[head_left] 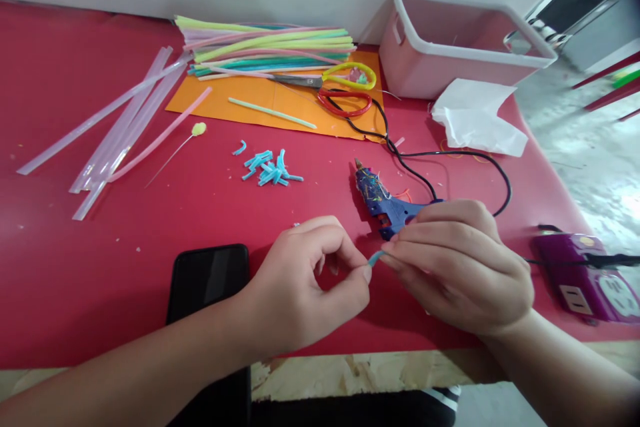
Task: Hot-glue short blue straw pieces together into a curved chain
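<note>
Between my two hands is a short blue fuzzy piece [376,257]. My left hand [320,280] pinches one end of it between thumb and forefinger. The other end is in the closed fingertips of my right hand [460,263]. Beyond my left hand lies a small pile of similar blue pieces [273,170], with a single curled one [240,147] beside it. A blue glue gun [383,200] rests on the red table just past my right hand, which covers part of its handle.
Behind are a bundle of coloured pipe cleaners [270,47], scissors [310,82] on orange paper [200,103] and a pink bin [425,70]. Clear glue sticks [125,113] lie left, a phone [207,280] by my left arm, a purple power box [575,273] right.
</note>
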`<state>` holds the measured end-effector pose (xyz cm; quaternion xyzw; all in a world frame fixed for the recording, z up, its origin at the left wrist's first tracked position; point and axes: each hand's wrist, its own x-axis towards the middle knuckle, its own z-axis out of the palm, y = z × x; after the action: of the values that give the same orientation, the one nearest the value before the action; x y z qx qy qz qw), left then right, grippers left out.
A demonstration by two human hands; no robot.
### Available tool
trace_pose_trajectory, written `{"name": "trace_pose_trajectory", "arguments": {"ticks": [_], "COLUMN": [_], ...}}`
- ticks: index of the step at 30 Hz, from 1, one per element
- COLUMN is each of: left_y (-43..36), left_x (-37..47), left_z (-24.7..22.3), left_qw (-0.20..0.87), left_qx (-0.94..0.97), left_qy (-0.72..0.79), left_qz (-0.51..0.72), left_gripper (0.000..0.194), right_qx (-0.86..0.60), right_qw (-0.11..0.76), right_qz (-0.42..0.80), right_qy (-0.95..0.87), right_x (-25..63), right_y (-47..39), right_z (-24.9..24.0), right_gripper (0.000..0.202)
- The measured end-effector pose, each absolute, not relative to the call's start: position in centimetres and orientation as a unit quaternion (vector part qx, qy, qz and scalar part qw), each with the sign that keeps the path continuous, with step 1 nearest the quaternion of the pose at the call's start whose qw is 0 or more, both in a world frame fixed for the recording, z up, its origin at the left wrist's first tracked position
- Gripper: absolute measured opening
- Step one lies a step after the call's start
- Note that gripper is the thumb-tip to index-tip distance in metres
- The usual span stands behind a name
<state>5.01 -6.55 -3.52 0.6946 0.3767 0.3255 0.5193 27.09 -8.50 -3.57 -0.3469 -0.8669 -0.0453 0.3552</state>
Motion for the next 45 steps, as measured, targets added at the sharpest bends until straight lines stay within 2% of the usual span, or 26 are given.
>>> {"name": "trace_pose_trajectory", "arguments": {"ticks": [6,11,17,26,45], "left_y": [-6.6,-6.5,-6.6,-6.5,-6.7], "left_x": [4.9,4.9,5.0,5.0,4.9], "left_z": [-3.7,-3.9,-3.8,-3.7,-3.7], "left_qw": [0.518,0.528,0.535,0.498,0.536], "left_qx": [0.688,0.675,0.666,0.709,0.677], "left_qy": [0.387,0.406,0.405,0.375,0.39], "left_qz": [0.329,0.318,0.325,0.33,0.321], "left_gripper": [0.015,0.014,0.012,0.01,0.013], "right_qx": [-0.353,-0.407,-0.381,-0.369,-0.356], "right_qw": [0.355,0.396,0.381,0.36,0.354], "right_qz": [-0.07,-0.077,-0.011,0.006,-0.058], "right_qy": [-0.863,-0.82,-0.843,-0.857,-0.863], "right_x": [27.1,27.4,27.1,26.3,26.7], "right_y": [-8.1,-7.8,-7.8,-8.2,-8.3], "right_z": [-3.6,-3.4,-3.5,-3.3,-3.2], "right_gripper": [0.017,0.023,0.019,0.011,0.008]}}
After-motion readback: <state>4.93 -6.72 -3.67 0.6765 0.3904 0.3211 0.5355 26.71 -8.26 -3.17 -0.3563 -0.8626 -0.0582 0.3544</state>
